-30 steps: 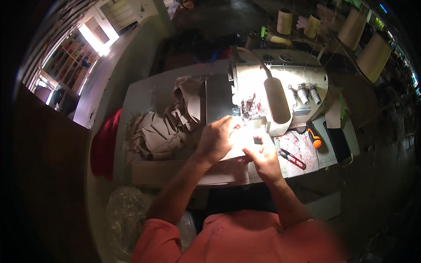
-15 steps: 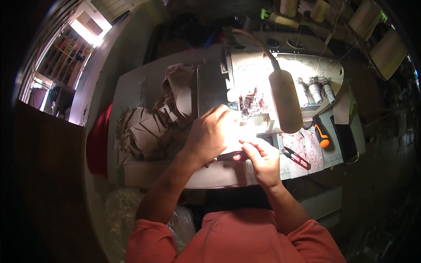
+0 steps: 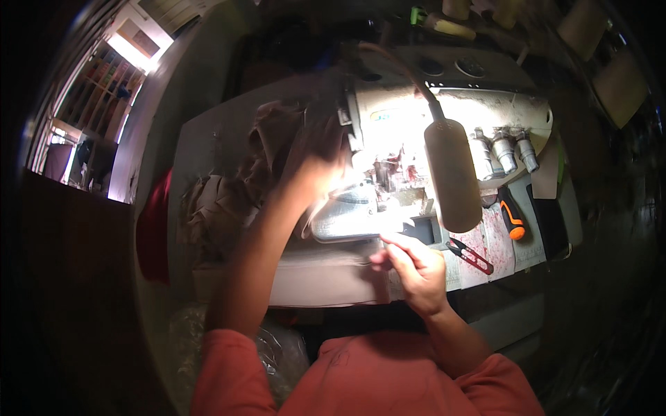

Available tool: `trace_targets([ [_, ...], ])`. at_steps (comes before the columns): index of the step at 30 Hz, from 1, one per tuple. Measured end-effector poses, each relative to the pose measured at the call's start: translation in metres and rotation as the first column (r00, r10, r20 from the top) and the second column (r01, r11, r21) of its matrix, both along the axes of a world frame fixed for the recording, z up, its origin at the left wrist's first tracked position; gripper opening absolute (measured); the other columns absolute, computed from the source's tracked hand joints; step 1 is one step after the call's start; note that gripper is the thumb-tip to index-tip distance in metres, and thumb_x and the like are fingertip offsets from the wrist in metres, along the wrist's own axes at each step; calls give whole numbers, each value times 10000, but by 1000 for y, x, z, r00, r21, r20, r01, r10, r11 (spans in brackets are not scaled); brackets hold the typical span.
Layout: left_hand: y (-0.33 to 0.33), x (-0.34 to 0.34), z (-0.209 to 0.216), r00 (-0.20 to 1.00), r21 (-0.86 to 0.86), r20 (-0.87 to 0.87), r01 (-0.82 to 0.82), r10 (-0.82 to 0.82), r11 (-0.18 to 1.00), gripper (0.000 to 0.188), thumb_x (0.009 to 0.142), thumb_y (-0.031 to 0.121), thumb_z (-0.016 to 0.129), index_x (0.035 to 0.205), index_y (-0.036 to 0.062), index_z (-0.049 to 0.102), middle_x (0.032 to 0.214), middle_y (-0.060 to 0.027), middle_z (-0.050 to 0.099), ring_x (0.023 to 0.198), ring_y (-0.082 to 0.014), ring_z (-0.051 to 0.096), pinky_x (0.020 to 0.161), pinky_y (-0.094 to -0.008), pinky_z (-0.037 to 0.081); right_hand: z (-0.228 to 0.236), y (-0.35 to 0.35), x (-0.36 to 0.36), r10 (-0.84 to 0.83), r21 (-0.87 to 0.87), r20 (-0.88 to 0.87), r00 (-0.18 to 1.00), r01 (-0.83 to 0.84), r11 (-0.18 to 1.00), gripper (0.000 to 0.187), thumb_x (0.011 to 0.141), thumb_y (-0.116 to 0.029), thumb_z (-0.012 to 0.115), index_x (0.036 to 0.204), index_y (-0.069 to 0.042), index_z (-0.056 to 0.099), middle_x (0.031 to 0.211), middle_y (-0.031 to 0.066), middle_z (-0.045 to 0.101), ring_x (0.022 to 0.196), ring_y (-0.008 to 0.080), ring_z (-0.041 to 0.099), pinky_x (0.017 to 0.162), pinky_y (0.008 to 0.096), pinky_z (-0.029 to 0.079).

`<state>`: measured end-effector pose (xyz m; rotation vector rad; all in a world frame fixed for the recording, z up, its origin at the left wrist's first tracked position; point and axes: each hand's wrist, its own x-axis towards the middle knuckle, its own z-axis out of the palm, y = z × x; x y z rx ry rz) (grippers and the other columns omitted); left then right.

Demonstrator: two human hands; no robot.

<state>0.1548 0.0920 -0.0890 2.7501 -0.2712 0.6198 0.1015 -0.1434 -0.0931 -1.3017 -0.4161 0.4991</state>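
right hand (image 3: 418,274) pinches its grip closed; left hand (image 3: 316,170) blurs near cloth (image 3: 225,208).

Left forearm (image 3: 253,253), one: rising from the lower edge, inclined rightward toward the wrist. Left hand (image 3: 319,170), one: extended farther forward than its counterpart, blurred — finger pose illegible. Right forearm (image 3: 461,338), one: angled up and leftward. Right hand (image 3: 420,275), one: partly curled, fingers (image 3: 404,245) directed left, tips close together — closure not determinable. Hands: well apart.
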Motion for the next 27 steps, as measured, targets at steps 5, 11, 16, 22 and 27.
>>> trace_targets([
  [5, 21, 44, 22, 987, -56, -20, -160, 160, 985, 291, 682, 101, 547, 954, 24, 475, 920, -186, 515, 901, -344, 486, 792, -428, 381, -17, -26, 0, -57, -220, 43, 997, 65, 973, 146, 807, -11, 515, 932, 45, 566, 740, 95, 612, 627, 103, 568, 575, 218, 465],
  [11, 85, 8, 29, 923, -170, 217, -285, 318, 944, 389, 781, 112, 511, 1146, 27, 410, 993, -130, 496, 881, -235, 504, 773, -323, 402, -2, -10, -4, 217, -467, 425, 879, 8, 884, 94, 696, -9, 627, 762, -8, 560, 716, 89, 515, 591, 183, 515, 532, 266, 423],
  [16, 18, -98, 46, 933, -743, -29, -261, 360, 617, 305, 825, 142, 518, 1094, 32, 425, 821, -18, 494, 758, -105, 488, 703, -238, 417, -25, -11, 0, 158, -413, 561, 812, 109, 904, 120, 682, 0, 639, 751, -3, 540, 683, 93, 477, 560, 191, 489, 527, 282, 409],
  [22, -108, -144, -10, 972, -265, -109, -230, 208, 936, 171, 695, 206, 630, 769, 72, 551, 805, -66, 498, 788, -237, 470, 703, -352, 380, -13, -17, -8, 152, -420, 512, 845, 92, 903, 79, 715, 11, 600, 759, 14, 534, 700, 93, 495, 555, 168, 488, 518, 272, 397],
  [27, -111, -137, -27, 983, -436, -70, -184, 171, 881, 131, 675, 129, 652, 726, 44, 567, 775, -62, 508, 758, -224, 463, 691, -315, 378, -17, -32, -14, 137, -451, 369, 919, 49, 891, 44, 740, 19, 562, 778, 22, 539, 721, 47, 503, 618, 97, 476, 576, 217, 400],
])
